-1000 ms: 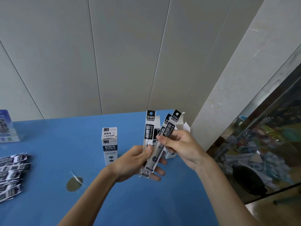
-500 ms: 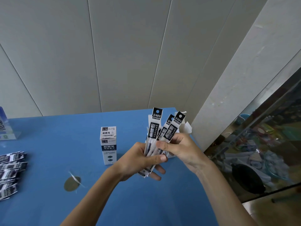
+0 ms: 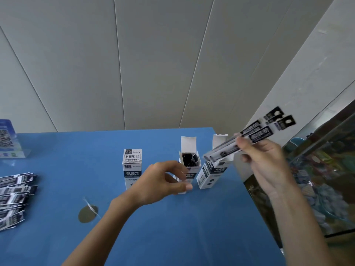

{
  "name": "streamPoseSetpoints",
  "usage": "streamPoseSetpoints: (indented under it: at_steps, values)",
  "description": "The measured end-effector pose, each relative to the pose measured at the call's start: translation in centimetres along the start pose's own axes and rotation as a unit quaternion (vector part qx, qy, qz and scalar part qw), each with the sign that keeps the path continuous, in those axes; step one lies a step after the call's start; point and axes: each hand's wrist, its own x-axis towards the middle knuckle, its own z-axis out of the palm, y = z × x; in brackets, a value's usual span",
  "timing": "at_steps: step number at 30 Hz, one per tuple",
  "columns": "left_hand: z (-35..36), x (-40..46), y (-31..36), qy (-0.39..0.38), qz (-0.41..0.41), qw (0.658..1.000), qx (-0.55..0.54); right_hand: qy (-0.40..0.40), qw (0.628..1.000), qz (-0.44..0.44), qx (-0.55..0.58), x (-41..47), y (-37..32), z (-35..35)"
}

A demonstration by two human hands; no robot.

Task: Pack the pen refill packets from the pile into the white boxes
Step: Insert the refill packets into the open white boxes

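fingers: right hand has thumb and fingertips pinched on a small bunch of packets, gripping around the middle of them. left hand has its fingers curled loosely with the thumb sticking out to the right, holding nothing as far as I can see, right in front of the middle box's lower half
held packets: tilted, black header ends up toward the wall on the right, bottom ends pointing down-left over the open top of the right box. can't tell if the tips are actually inside it or just above, bit blurry
middle box: white, upright, top flap open, dark packet tops showing inside so it looks pretty full. lower part hidden behind the left hand, can't tell if the hand touches it
right box: white, flap up, leaning a little, just beside the middle one
left box: closed, standing on its own a bit left of the other two
pile: more packets fanned out flat at the left edge of the table, well apart from the boxes
table: blue top, with a round greyish patch near the left forearm
other stuff: QR code stand at the far left by the wall, glass tank along the right side
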Motion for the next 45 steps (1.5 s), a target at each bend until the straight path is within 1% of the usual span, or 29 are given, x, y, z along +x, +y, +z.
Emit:
streamPoseSetpoints:
  at_steps: [3, 5, 7, 10, 14, 17, 19, 22, 28, 34, 37, 40, 42, 45]
  values:
    - [-0.4, 0.7, -0.1, 0.09, 0.046, 0.989, 0.109, 0.074, 0.995, -0.054, -0.041, 0.3, -1.1, -0.2]
    - [-0.1, 1.4, -0.2, 0.143, 0.081, 0.971, 0.172, 0.084, 0.988, -0.105, -0.079, 0.1, -1.4, 1.1]
    - [0.5, 2.1, -0.5, 0.165, 0.092, 0.957, 0.218, 0.067, 0.981, -0.146, -0.106, -0.2, -1.3, 2.5]
    - [1.3, 3.0, -0.6, 0.166, 0.073, 0.952, 0.247, 0.061, 0.969, -0.188, -0.147, -0.2, -0.4, 4.3]
    - [2.1, 4.6, -1.1, 0.142, 0.05, 0.961, 0.23, 0.065, 0.965, -0.187, -0.172, 0.1, 1.1, 6.2]
    - [2.5, 5.0, -1.6, 0.148, 0.045, 0.965, 0.212, 0.084, 0.939, -0.216, -0.254, 0.3, 1.9, 6.7]
    - [2.6, 5.0, -1.9, 0.154, 0.049, 0.965, 0.204, 0.101, 0.924, -0.237, -0.282, 0.5, 2.2, 6.2]
    - [2.7, 5.1, -2.2, 0.158, 0.05, 0.967, 0.196, 0.109, 0.917, -0.247, -0.295, 0.6, 2.3, 5.6]
    - [2.8, 5.1, -2.4, 0.158, 0.055, 0.969, 0.184, 0.114, 0.91, -0.231, -0.324, 0.8, 2.6, 5.7]
    - [3.0, 4.9, -2.2, 0.161, 0.067, 0.967, 0.185, 0.117, 0.901, -0.234, -0.347, 1.3, 3.0, 6.4]
    - [3.1, 4.9, -2.2, 0.163, 0.071, 0.967, 0.184, 0.111, 0.903, -0.227, -0.346, 1.5, 3.0, 6.8]
    - [3.1, 5.0, -2.3, 0.164, 0.072, 0.967, 0.182, 0.1, 0.896, -0.224, -0.37, 1.7, 3.3, 7.1]
    - [3.1, 5.0, -2.4, 0.163, 0.075, 0.968, 0.178, 0.098, 0.887, -0.229, -0.389, 1.7, 3.7, 7.3]
    - [3.0, 4.9, -2.5, 0.162, 0.074, 0.968, 0.178, 0.109, 0.88, -0.253, -0.388, 1.7, 3.9, 7.4]
